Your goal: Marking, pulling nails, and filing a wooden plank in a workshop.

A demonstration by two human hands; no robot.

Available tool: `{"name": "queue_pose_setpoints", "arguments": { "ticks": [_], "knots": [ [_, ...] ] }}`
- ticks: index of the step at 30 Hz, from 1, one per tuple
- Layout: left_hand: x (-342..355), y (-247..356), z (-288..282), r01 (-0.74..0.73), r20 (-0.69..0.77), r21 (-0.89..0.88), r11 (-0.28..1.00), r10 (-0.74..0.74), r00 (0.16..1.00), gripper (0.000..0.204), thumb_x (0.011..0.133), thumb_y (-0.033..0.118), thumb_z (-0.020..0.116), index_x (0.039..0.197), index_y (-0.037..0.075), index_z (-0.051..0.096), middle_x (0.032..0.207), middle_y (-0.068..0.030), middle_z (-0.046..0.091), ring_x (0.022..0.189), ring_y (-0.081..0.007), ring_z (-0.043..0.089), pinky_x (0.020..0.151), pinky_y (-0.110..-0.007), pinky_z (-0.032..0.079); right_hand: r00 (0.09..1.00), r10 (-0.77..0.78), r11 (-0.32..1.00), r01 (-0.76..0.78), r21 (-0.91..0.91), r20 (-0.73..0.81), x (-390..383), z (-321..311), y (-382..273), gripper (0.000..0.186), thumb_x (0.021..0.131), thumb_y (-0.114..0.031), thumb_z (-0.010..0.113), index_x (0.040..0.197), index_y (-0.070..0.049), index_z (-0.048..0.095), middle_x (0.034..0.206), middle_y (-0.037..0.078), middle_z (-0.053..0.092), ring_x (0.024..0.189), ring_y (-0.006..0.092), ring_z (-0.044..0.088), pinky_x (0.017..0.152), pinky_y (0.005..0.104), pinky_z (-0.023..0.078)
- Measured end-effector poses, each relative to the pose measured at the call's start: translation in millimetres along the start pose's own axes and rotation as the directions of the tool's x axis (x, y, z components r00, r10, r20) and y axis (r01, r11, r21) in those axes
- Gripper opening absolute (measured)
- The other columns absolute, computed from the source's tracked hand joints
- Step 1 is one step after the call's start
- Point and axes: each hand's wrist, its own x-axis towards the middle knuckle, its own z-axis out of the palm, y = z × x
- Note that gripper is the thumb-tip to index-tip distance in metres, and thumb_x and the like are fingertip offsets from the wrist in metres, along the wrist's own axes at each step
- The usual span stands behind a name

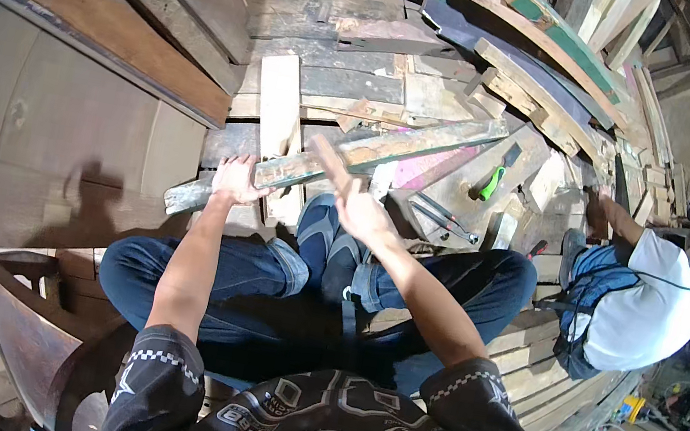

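A long, weathered wooden beam (pixel 431 143) with worn greenish paint slants from my left hand toward the far right. Across its near end, my left hand (pixel 238 179) is closed over the wood. My right hand (pixel 361 212) grips a short brown wooden piece (pixel 331 165), held tilted against or just above the beam; I cannot tell if the two touch. A pale board (pixel 280 102) lies under the beam, pointing away from me. Near my feet, beyond my right knee, are pliers-like long-handled cutters (pixel 444 217) and a chisel-like tool with a green handle (pixel 492 182).
A large wooden panel (pixel 75 122) stands at my left, with a dark wooden chair (pixel 33 308) nearer. Stacked planks (pixel 524 90) lie at the far right. A co-worker in a white shirt (pixel 648 301) sits at my right. A red-handled tool (pixel 538 249) lies between us.
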Motion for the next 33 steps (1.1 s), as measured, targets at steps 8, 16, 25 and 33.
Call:
{"name": "queue_pose_setpoints", "arguments": {
  "ticks": [8, 16, 25, 33],
  "knots": [
    [6.1, -6.5, 10.4, -0.004, -0.077, 0.063, 0.998, 0.009, 0.997, 0.082, 0.06, 0.064, 0.069, 0.118, 0.008, 0.056, 0.114, -0.0135, 0.06, 0.111, -0.0324, 0.056, 0.101, -0.049, 0.035, 0.86, 0.388, 0.922, -0.36, 0.145, -0.331, 28.2, -22.3, 103.7, 0.038, 0.095, -0.032, 0.046, 0.104, 0.004, 0.038, 0.077, 0.03, 0.064, 0.073, 0.0476, 0.063, 0.061, 0.0531, 0.052],
    [0.6, -10.3, 9.0, 0.001, -0.119, 0.058, 0.998, 0.006, 0.993, 0.081, 0.06, 0.068, 0.068, 0.113, 0.008, 0.056, 0.113, -0.0128, 0.06, 0.111, -0.0327, 0.055, 0.101, -0.051, 0.035, 0.987, 0.103, 0.988, -0.115, -0.098, -0.122, 22.0, -0.9, 91.6, 0.042, 0.092, -0.038, 0.049, 0.111, -0.002, 0.038, 0.08, 0.033, 0.062, 0.074, 0.0498, 0.062, 0.071, 0.0576, 0.05],
    [-2.2, -8.5, 7.9, 0.02, -0.074, 0.043, 0.999, -0.017, 0.997, 0.079, 0.059, 0.064, 0.069, 0.112, 0.007, 0.058, 0.111, -0.0124, 0.061, 0.111, -0.0324, 0.054, 0.101, -0.049, 0.035, 0.995, 0.057, 0.982, -0.04, -0.185, 0.087, 20.5, -10.1, 76.7, 0.044, 0.093, -0.038, 0.047, 0.113, -0.001, 0.038, 0.083, 0.033, 0.063, 0.081, 0.0472, 0.064, 0.075, 0.057, 0.05],
    [7.5, 5.4, 3.1, 0.007, -0.081, 0.037, 0.999, -0.004, 0.997, 0.083, 0.058, 0.065, 0.069, 0.119, 0.01, 0.056, 0.113, -0.0114, 0.06, 0.113, -0.0308, 0.053, 0.105, -0.047, 0.033, 0.874, 0.275, 0.954, -0.3, 0.0, -0.4, 44.4, 13.0, 111.6, 0.041, 0.092, -0.036, 0.049, 0.108, 0.0, 0.039, 0.079, 0.035, 0.061, 0.074, 0.0501, 0.062, 0.068, 0.0566, 0.051]
  ]
}}
